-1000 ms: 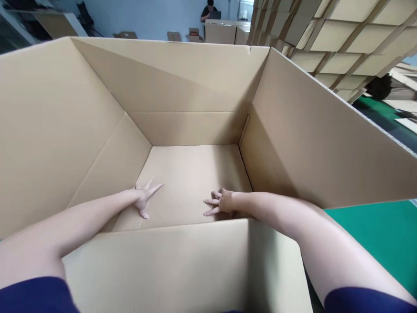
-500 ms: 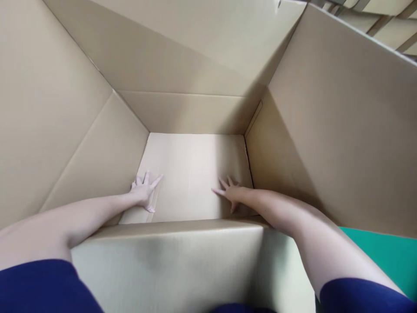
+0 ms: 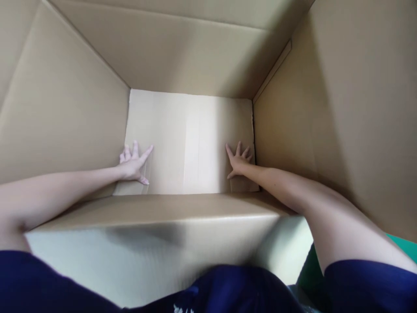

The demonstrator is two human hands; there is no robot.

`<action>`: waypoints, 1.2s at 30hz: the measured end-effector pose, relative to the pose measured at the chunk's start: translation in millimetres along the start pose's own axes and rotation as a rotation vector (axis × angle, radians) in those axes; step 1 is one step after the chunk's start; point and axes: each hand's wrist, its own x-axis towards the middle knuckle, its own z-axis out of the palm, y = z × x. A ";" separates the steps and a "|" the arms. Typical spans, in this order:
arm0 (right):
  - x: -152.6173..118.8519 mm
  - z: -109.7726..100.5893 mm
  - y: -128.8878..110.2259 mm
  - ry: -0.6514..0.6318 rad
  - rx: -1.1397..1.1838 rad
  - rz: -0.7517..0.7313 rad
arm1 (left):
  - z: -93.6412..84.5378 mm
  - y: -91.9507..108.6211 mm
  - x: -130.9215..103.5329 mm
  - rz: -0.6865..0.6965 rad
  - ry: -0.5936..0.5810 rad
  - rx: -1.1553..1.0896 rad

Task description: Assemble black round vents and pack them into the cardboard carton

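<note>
Both my arms reach over the near wall of a large brown cardboard box (image 3: 156,208) and down inside it. A paler cardboard bottom (image 3: 192,139) lies at its base, with crease lines running across it. My left hand (image 3: 133,164) rests with spread fingers on the bottom's left side, close to the left wall. Over on the right, my right hand (image 3: 239,161) has its fingers spread too, and it appears to touch the bottom near the right wall. Neither hand holds anything.
Tall cardboard walls rise at the left (image 3: 65,108), the back (image 3: 182,52) and the right (image 3: 293,113). The near wall's folded-out flap (image 3: 130,256) hangs toward my body. A green surface (image 3: 402,247) shows at the lower right, outside the box.
My view has moved closer and tilted down into the box. My right hand has shifted right, toward the right wall. Both hands stay spread low in the box.
</note>
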 end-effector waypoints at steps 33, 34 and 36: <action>7.1 9.1 63.0 -0.074 -0.506 -0.534 | 20.5 81.9 -11.6 0.542 -0.198 -0.125; 9.1 12.0 63.5 -0.064 -0.528 -0.533 | 18.5 84.5 -12.3 0.548 -0.226 -0.137; 12.0 16.4 59.2 -0.027 -0.558 -0.531 | 10.7 86.6 -11.3 0.551 -0.259 -0.144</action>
